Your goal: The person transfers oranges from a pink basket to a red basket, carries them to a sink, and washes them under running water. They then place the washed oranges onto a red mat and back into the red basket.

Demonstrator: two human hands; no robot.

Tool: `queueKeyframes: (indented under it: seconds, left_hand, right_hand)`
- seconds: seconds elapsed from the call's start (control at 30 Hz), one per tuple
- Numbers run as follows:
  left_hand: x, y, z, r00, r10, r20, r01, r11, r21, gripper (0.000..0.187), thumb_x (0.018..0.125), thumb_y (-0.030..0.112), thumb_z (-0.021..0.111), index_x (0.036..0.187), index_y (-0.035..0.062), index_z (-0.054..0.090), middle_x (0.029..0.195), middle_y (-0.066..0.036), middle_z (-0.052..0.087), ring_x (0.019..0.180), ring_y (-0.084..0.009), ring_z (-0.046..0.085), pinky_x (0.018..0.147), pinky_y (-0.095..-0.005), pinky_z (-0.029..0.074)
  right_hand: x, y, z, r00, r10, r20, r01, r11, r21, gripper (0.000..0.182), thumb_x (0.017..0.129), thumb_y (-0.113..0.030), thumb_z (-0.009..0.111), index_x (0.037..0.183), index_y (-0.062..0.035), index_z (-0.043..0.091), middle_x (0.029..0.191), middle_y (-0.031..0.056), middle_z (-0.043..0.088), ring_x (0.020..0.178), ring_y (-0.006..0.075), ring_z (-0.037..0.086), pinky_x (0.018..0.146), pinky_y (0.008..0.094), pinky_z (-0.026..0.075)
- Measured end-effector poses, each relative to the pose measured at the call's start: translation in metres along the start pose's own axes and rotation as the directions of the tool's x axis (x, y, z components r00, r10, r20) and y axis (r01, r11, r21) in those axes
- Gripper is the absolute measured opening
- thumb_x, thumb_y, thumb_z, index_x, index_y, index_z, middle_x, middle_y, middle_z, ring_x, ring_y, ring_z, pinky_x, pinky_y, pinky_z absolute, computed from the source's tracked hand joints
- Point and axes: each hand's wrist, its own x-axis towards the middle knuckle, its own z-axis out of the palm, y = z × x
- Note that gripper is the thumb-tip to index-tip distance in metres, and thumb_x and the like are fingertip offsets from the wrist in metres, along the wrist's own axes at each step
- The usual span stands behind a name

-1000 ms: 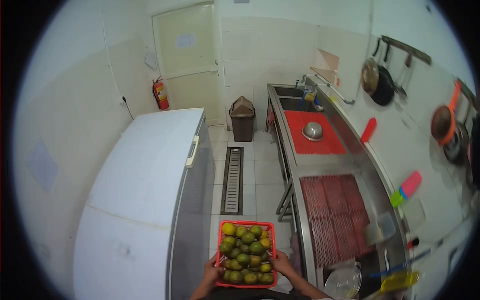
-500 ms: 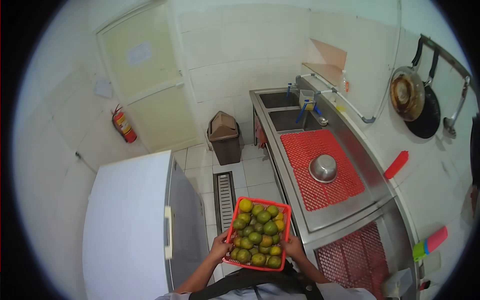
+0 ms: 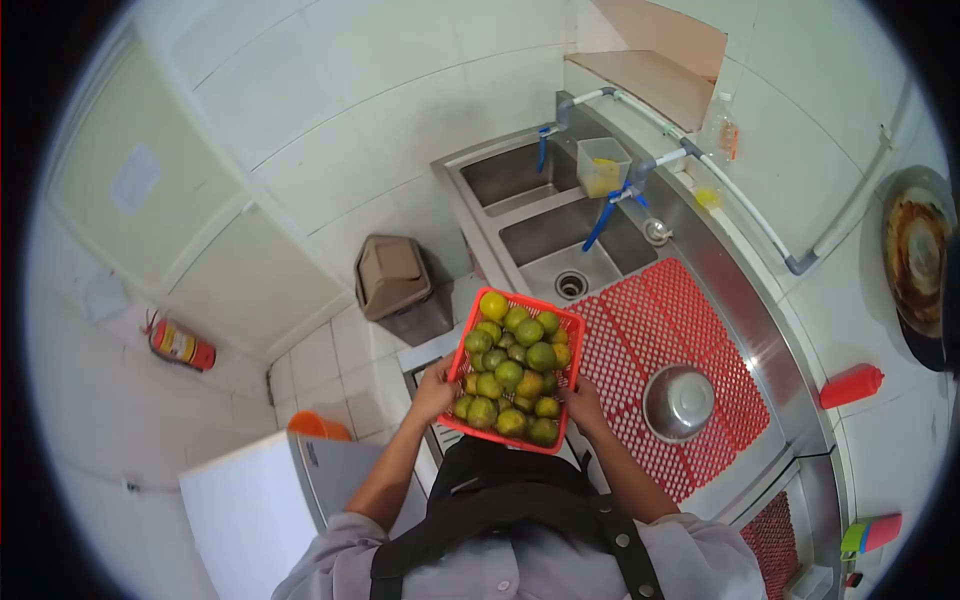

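Note:
A red plastic basket [image 3: 457, 428] full of green and yellowish citrus fruits [image 3: 509, 375] is held up in front of my body. My left hand [image 3: 433, 392] grips its left side, and my right hand [image 3: 583, 404] grips the right side, with fingers closed at the rim. To the right of the basket, an upside-down steel bowl [image 3: 682, 402] rests on a red perforated mat [image 3: 640, 335] on the steel counter. Beyond the basket are two sink basins, the nearer one [image 3: 620, 235] with a drain.
Blue taps [image 3: 600, 222] and a clear plastic container [image 3: 603, 170] are at the sinks. A brown bin [image 3: 392, 280] stands left of the counter, and a white freezer [image 3: 245, 515] is at lower left. A red squeeze bottle [image 3: 851, 386] lies along the right edge.
I have moved forward with the basket, closer to the sinks, and the view has turned. Both hands keep their hold on the basket. An orange bucket-like object now shows behind the freezer.

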Motion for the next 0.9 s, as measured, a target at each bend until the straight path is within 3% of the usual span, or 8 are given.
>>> queueKeyframes:
  seconds: [0.17,0.27,0.4,0.63,0.67,0.77,0.8,0.9]
  left_hand:
    - [0.207,0.025,-0.040,0.966,-0.049,0.255,-0.054,0.922,0.383,0.060,0.071,-0.006,0.049,0.130,0.0048,0.059,0.102,-0.014,0.071,0.096,-0.0188,0.065,0.087,-0.0330,0.049]
    - [0.309,0.023,-0.034,0.916,0.029,0.400,-0.181,0.921,0.346,0.050,0.077,0.000,0.055,0.127,0.0052,0.060,0.106,-0.019,0.070,0.100,-0.0240,0.067,0.089,-0.0354,0.049]
    - [0.402,-0.012,-0.010,0.884,0.091,0.459,-0.263,0.908,0.326,0.051,0.077,0.003,0.054,0.128,0.0101,0.060,0.110,-0.023,0.068,0.110,-0.0377,0.063,0.094,-0.0406,0.048]
    - [0.503,-0.003,0.036,0.790,-0.033,0.613,-0.415,0.706,0.574,0.046,0.073,0.001,0.052,0.117,0.0094,0.062,0.103,-0.026,0.067,0.103,-0.0437,0.062,0.090,-0.0519,0.048]
    - [0.514,-0.005,0.043,0.748,-0.010,0.663,-0.471,0.697,0.541,0.043,0.074,0.002,0.055,0.117,0.0051,0.058,0.101,-0.027,0.067,0.100,-0.0453,0.062,0.088,-0.0539,0.048]
    - [0.542,-0.053,0.056,0.731,-0.065,0.680,-0.522,0.589,0.618,0.047,0.078,0.005,0.055,0.125,0.0057,0.052,0.101,-0.028,0.067,0.100,-0.0462,0.062,0.088,-0.0523,0.050]
    - [0.547,-0.059,0.065,0.704,-0.230,0.672,-0.516,0.485,0.706,0.055,0.077,0.006,0.059,0.130,0.0013,0.045,0.102,-0.030,0.066,0.101,-0.0452,0.062,0.089,-0.0517,0.050]
    - [0.540,-0.057,0.097,0.827,-0.303,0.474,-0.295,0.485,0.823,0.050,0.081,0.012,0.064,0.125,-0.0043,0.048,0.105,-0.029,0.066,0.104,-0.0444,0.062,0.091,-0.0528,0.050]
  right_hand:
    - [0.123,-0.017,0.021,0.956,0.019,-0.292,-0.036,0.998,-0.053,0.035,0.086,-0.005,0.055,0.120,0.0040,0.057,0.101,0.0216,0.069,0.095,0.0308,0.068,0.082,0.0399,0.052]
    - [0.188,-0.007,0.016,0.858,0.016,-0.514,-0.084,0.990,-0.110,0.036,0.085,-0.008,0.056,0.118,0.0050,0.059,0.103,0.0255,0.068,0.102,0.0362,0.067,0.086,0.0420,0.051]
    - [0.245,-0.005,0.005,0.718,0.132,-0.683,-0.271,0.957,-0.100,0.033,0.088,-0.002,0.054,0.120,0.0059,0.059,0.104,0.0167,0.068,0.096,0.0240,0.065,0.082,0.0355,0.052]
    - [0.296,-0.002,-0.006,0.499,0.413,-0.762,-0.254,0.910,0.327,0.033,0.087,-0.002,0.055,0.119,0.0064,0.061,0.103,0.0160,0.068,0.090,0.0240,0.066,0.078,0.0358,0.053]
    - [0.307,0.032,-0.009,0.419,0.379,-0.825,-0.251,0.922,0.295,0.027,0.093,-0.016,0.056,0.109,0.0044,0.064,0.099,0.0232,0.069,0.092,0.0302,0.067,0.079,0.0403,0.051]
    - [0.331,0.050,-0.005,0.210,0.283,-0.936,-0.359,0.913,0.195,0.028,0.086,-0.007,0.055,0.111,0.0034,0.060,0.102,0.0258,0.067,0.097,0.0377,0.067,0.084,0.0442,0.050]
    - [0.336,-0.006,0.006,0.117,0.353,-0.928,-0.471,0.843,0.261,0.032,0.079,-0.001,0.052,0.111,0.0027,0.056,0.103,0.0282,0.065,0.102,0.0435,0.064,0.087,0.0469,0.049]
    - [0.353,0.062,-0.007,0.069,0.356,-0.932,-0.433,0.852,0.294,0.031,0.079,-0.001,0.053,0.110,0.0036,0.057,0.102,0.0294,0.065,0.103,0.0446,0.062,0.088,0.0470,0.049]
